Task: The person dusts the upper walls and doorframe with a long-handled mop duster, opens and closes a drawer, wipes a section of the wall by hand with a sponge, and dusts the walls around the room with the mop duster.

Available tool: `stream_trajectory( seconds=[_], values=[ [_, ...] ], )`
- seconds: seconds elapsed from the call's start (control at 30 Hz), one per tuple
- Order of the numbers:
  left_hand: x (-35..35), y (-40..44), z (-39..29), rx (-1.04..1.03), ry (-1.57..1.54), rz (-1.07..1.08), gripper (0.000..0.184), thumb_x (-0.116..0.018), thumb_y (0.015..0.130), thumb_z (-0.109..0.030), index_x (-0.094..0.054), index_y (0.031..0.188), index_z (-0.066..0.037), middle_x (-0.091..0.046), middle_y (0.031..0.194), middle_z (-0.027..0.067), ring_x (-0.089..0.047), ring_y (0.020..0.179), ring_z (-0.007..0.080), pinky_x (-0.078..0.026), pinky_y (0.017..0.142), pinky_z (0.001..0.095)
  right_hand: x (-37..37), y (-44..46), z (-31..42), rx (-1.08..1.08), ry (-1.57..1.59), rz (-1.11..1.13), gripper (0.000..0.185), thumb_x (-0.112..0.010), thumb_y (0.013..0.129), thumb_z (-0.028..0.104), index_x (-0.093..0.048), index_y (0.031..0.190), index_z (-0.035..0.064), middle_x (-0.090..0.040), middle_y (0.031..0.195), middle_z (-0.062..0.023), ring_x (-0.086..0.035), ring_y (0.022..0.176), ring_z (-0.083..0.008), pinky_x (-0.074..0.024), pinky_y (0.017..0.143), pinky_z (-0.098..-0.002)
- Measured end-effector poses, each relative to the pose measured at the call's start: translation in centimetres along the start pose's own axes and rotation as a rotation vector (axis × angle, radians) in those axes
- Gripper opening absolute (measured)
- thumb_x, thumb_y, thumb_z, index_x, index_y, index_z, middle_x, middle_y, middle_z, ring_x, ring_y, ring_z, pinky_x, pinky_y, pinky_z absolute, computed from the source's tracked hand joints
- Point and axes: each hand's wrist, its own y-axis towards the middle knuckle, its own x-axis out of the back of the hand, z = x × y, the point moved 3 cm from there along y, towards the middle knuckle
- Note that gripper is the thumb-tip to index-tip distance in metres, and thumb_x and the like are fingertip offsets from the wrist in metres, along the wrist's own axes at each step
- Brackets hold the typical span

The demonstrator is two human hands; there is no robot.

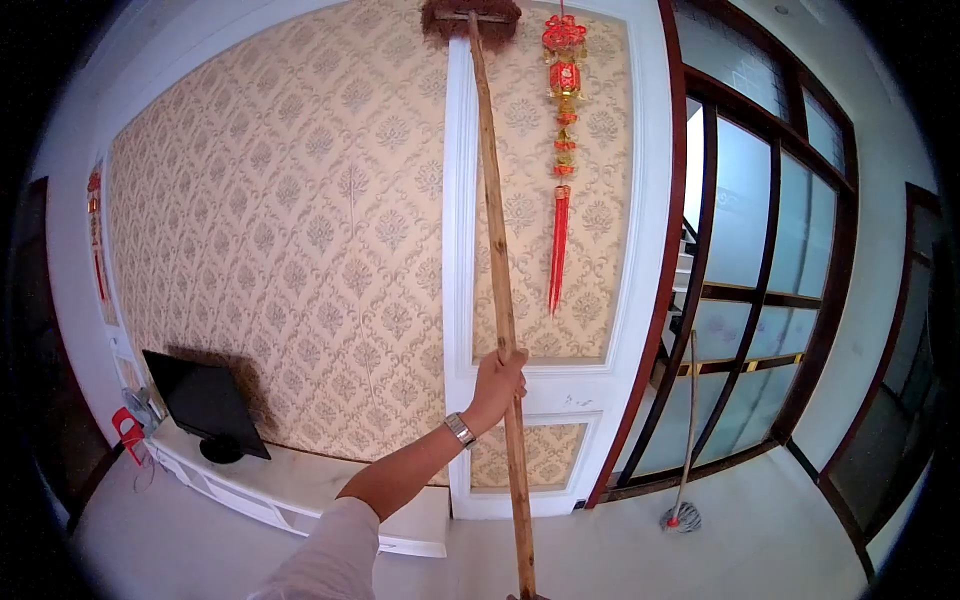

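A long wooden broom handle (497,230) runs nearly upright through the middle of the view. At its top a brown bristle head (470,20) touches or is very near the upper wall and white trim. My left hand (500,387), with a metal watch on the wrist, is closed around the handle below its middle. Only a sliver of my right hand (540,597) shows at the bottom edge, closed around the handle's lower part. A red hanging ornament (563,150) hangs on the patterned wall just right of the handle.
At the left a black television (200,400) stands on a low white cabinet (270,480), near a red object (127,428). A mop (682,517) leans against the dark-framed glass partition (740,210) at the right. White molding (458,250) borders the patterned wall panels.
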Motion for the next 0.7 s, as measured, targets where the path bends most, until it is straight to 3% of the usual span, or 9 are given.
stream_trajectory(
  seconds=[0.07,0.23,0.37,0.5,0.7],
  values=[
    [0.2,0.5,-1.2,-0.021,0.026,-0.056,0.032,-0.055,0.089,-0.033,-0.045,0.075,-0.006,-0.049,0.054,0.0036,-0.047,0.043,0.0105,-0.041,0.041,0.0248,-0.9,0.3,0.8,0.103,-0.044,-0.079,0.027,-0.067,0.081,0.025,-0.06,0.08,-0.0012,-0.059,0.062,-0.0082,-0.056,0.059,-0.0205,-0.0472,0.057,-0.0367],
    [0.1,2.0,-4.7,-0.077,0.033,-0.058,0.034,-0.053,0.09,-0.036,-0.043,0.072,-0.009,-0.044,0.049,0.0012,-0.044,0.041,0.0095,-0.038,0.039,0.0237,-1.5,0.9,10.2,-0.043,-0.001,0.005,0.027,-0.069,0.079,0.024,-0.056,0.07,0.0022,-0.04,0.057,0.0002,-0.035,0.057,-0.013,-0.034,0.047,-0.0347],
    [-0.6,4.6,-7.3,-0.127,0.063,-0.045,0.032,-0.052,0.09,-0.036,-0.044,0.074,-0.009,-0.045,0.051,0.0019,-0.044,0.042,0.0101,-0.039,0.041,0.0245,-1.5,2.6,14.8,-0.045,-0.013,-0.048,0.035,-0.072,0.076,0.026,-0.05,0.062,0.0024,-0.039,0.054,0.0013,-0.033,0.053,-0.0104,-0.0314,0.045,-0.0322],
    [-1.4,7.4,-8.0,-0.155,0.081,-0.013,0.031,-0.053,0.09,-0.035,-0.045,0.076,-0.008,-0.046,0.053,0.0022,-0.045,0.043,0.0104,-0.039,0.041,0.0248,-1.6,4.5,14.5,0.025,-0.041,-0.083,0.036,-0.072,0.077,0.026,-0.049,0.06,0.0051,-0.039,0.051,0.0023,-0.033,0.047,-0.0088,-0.0294,0.041,-0.0301],
    [-3.2,8.3,-8.2,-0.135,0.093,0.003,0.03,-0.053,0.089,-0.032,-0.043,0.075,-0.008,-0.044,0.054,0.0012,-0.044,0.043,0.0105,-0.039,0.042,0.0247,-1.1,5.5,14.4,-0.07,0.045,-0.08,0.034,-0.072,0.076,0.027,-0.048,0.059,0.0091,-0.042,0.048,0.0027,-0.034,0.037,-0.0077,-0.0271,0.034,-0.0274]
  ],
)
